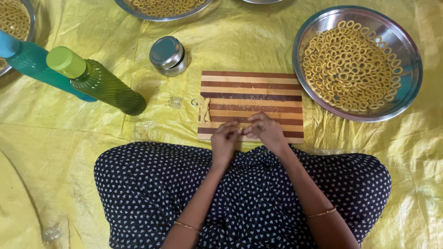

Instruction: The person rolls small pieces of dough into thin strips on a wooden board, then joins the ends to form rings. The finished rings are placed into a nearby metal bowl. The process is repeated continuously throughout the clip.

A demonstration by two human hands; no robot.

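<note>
A small bit of dough [243,130] sits between the fingertips of both hands, at the near edge of the striped board [252,92]; it is mostly hidden by the fingers, so its shape cannot be told for sure. The left hand [224,140] and the right hand [266,130] are drawn close together, fingertips meeting and pinching the dough, knuckles resting low over the board. At nine o'clock from the hands, on the board's left edge, lies a small lump of pale dough [204,110], untouched and apart from the fingers. The rest of the board is bare. At two o'clock, just beside the board's right end, a wide steel bowl [412,83] holds a thick layer of finished rings [350,64], which suggests much shaping is already done, while the lump on the board and the piece in the fingers are what remains in view. At eleven o'clock, near the board's far left corner, stands a small steel tin [168,55] with its lid on. Farther out at ten o'clock lie a green bottle [99,83] and a blue bottle [32,62] on their sides, touching. At twelve o'clock another bowl of rings [164,9] is cut by the frame. Everything rests on a yellow sheet [69,147] spread on the floor.
</note>
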